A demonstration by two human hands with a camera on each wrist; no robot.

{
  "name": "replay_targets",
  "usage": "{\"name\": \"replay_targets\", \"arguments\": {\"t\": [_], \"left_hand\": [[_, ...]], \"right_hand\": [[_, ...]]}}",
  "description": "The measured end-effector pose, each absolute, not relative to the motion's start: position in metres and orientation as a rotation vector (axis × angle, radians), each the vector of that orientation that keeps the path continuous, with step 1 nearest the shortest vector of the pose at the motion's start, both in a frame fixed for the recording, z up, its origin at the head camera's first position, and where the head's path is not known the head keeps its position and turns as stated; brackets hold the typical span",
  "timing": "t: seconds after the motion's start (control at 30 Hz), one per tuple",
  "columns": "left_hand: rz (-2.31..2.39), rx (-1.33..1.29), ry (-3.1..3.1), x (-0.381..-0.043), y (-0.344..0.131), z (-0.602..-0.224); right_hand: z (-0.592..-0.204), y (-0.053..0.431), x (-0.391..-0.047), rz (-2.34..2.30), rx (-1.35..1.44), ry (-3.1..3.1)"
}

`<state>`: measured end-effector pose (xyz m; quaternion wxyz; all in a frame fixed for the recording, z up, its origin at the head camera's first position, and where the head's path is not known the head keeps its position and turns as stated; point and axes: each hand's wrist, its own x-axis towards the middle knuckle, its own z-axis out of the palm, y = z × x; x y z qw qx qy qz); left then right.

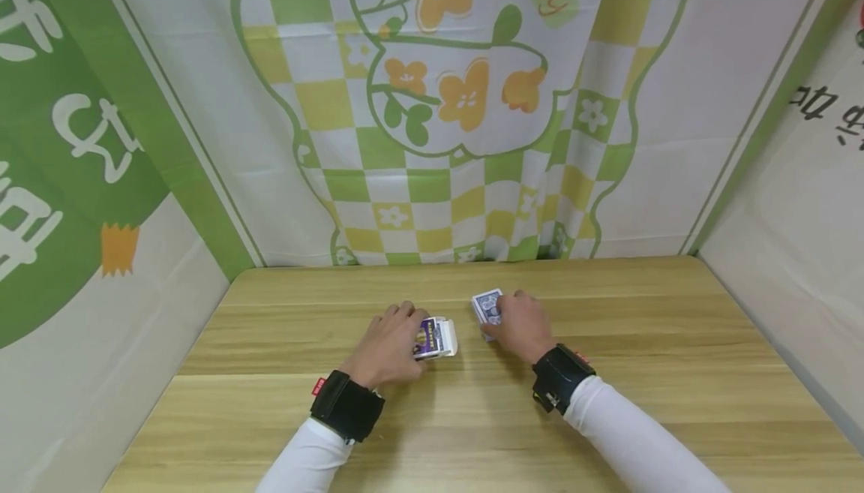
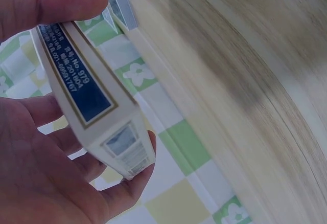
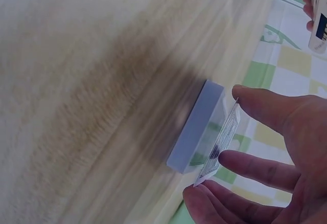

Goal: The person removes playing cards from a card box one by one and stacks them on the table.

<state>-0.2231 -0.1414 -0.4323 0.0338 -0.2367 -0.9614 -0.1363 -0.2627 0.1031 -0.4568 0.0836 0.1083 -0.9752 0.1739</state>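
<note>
Left fingers (image 2: 122,196) pinch the box (image 2: 94,93), apparently leaving its flap (image 1: 449,338) clear; right fingers (image 3: 260,170) pinch a card (image 3: 222,142) edgewise over the deck (image 3: 194,129)

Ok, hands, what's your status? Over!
Left hand grips open card box. Right hand pinches card above deck on table. No obstruction visible.

The head view is bright and evenly lit, soft shadows falling on the wooden tabletop (image 1: 270,373) below the left hand (image 1: 386,349) and right hand (image 1: 525,328); the left wall cloth (image 1: 47,305) looks stretched toward the frame's edge. Left-wrist view: slightly hazy, bold print on the playing-card box (image 2: 82,83) legible, its end label (image 2: 124,143) blurred. Right-wrist view: broad shadow mid-frame, wood grain smeared upper left.
</note>
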Motion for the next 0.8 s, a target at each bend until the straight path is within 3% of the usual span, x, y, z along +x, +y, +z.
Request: {"name": "replay_targets", "arguments": {"t": [0.8], "left_hand": [[-0.453,-0.729,-2.983,-0.2229,-0.1389,-0.4331]], "right_hand": [[-0.4634,0.0968,-0.2665,0.545,0.240,-2.919]]}}
